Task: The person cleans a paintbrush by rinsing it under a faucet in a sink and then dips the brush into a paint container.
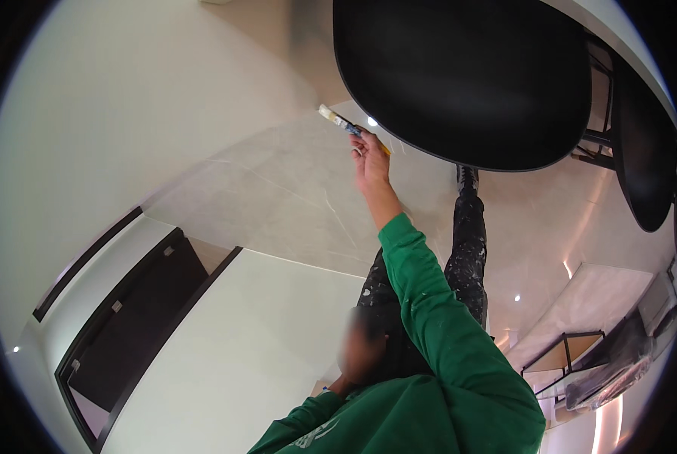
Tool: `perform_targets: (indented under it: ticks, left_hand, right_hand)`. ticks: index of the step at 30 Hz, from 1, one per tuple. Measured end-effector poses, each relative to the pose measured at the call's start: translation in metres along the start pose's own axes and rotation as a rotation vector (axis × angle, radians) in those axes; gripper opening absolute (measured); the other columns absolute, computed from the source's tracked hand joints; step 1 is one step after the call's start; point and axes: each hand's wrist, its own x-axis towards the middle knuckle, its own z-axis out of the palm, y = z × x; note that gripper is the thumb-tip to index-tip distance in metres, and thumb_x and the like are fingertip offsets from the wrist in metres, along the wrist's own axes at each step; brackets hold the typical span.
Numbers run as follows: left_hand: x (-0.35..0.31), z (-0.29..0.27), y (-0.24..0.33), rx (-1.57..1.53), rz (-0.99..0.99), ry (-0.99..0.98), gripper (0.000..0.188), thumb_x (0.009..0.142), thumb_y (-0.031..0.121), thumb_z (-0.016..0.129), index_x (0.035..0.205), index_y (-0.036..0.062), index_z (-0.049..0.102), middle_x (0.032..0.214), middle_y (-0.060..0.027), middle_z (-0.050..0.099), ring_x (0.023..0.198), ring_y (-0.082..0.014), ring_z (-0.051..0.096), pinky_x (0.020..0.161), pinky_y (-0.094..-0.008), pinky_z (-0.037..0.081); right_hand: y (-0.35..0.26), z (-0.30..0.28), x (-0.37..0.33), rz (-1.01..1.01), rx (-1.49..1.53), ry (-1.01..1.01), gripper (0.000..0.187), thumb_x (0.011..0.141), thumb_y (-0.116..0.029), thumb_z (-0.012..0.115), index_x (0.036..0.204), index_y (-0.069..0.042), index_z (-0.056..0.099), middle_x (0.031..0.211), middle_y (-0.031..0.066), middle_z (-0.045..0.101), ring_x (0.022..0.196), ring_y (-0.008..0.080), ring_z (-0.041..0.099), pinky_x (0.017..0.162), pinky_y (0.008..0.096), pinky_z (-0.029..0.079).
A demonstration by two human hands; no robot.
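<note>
Green-sleeved right arm (423,268) extended forward | fingers (363,141) gripping paintbrush (344,124) | left hand (362,360) blurred, cannot tell its fingers

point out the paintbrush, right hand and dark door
Paintbrush (344,125): head view, on its midsection
Right hand (369,157): head view, middle of the hand
Dark door (143,316): head view, middle of its panel

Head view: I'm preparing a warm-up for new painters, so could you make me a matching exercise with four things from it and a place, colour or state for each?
Column one:
1. paintbrush
2. sweatshirt
3. trousers
4. door

Column two:
A. black with pale specks
B. dark, toward the picture's lower left
C. in the grip of the right hand
D. green

Right pairs: 1-C, 2-D, 3-A, 4-B
</note>
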Motion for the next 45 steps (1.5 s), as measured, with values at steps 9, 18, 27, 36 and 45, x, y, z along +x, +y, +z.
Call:
perform_targets:
  ticks: [9,18,27,36,45]
  left_hand:
    - [-0.003,0.002,-0.001,0.007,-0.011,0.004,0.087,0.075,0.058,0.063,0.137,0.0038,0.034,0.139,-0.0202,0.036,0.129,-0.0369,0.034,0.102,-0.0499,0.034]
    - [0.002,0.004,-0.001,0.0,-0.007,-0.016,0.088,0.075,0.058,0.063,0.137,0.0037,0.034,0.14,-0.0205,0.036,0.129,-0.0375,0.034,0.102,-0.0494,0.034]
    - [0.001,0.003,-0.002,-0.005,-0.005,-0.016,0.088,0.075,0.058,0.063,0.137,0.0031,0.033,0.139,-0.0211,0.036,0.129,-0.0377,0.034,0.102,-0.0497,0.034]
    - [0.0,0.004,-0.004,-0.012,0.002,-0.008,0.088,0.076,0.06,0.061,0.137,0.0031,0.033,0.139,-0.021,0.036,0.129,-0.0376,0.034,0.102,-0.0497,0.034]
    - [-0.002,0.005,-0.003,-0.009,-0.005,-0.017,0.089,0.076,0.061,0.061,0.137,0.0028,0.034,0.139,-0.0207,0.037,0.129,-0.0375,0.034,0.102,-0.0496,0.034]
  right_hand:
    - [-0.008,0.009,-0.009,0.09,0.153,-0.141,0.014,0.084,-0.021,0.062,0.093,-0.01,0.063,0.083,-0.0003,0.065,0.075,0.007,0.055,0.066,0.0238,0.038]
    - [-0.013,0.032,-0.052,0.002,0.105,-0.152,0.025,0.089,-0.019,0.056,0.106,-0.001,0.059,0.082,0.005,0.063,0.072,0.0101,0.054,0.064,0.0229,0.041]
    - [-0.038,0.092,-0.082,-0.237,-0.19,-0.158,0.022,0.092,-0.016,0.053,0.1,0.0,0.065,0.079,0.0054,0.065,0.067,0.0067,0.054,0.06,0.0199,0.038]
    - [-0.043,0.097,-0.102,-0.214,-0.324,-0.202,0.021,0.091,-0.015,0.053,0.098,0.001,0.066,0.076,0.0048,0.065,0.066,0.0067,0.053,0.061,0.0205,0.037]
    - [-0.034,0.097,-0.103,-0.356,-0.17,-0.062,0.02,0.091,-0.016,0.055,0.097,-0.001,0.067,0.078,0.0021,0.064,0.068,0.0056,0.054,0.059,0.019,0.037]
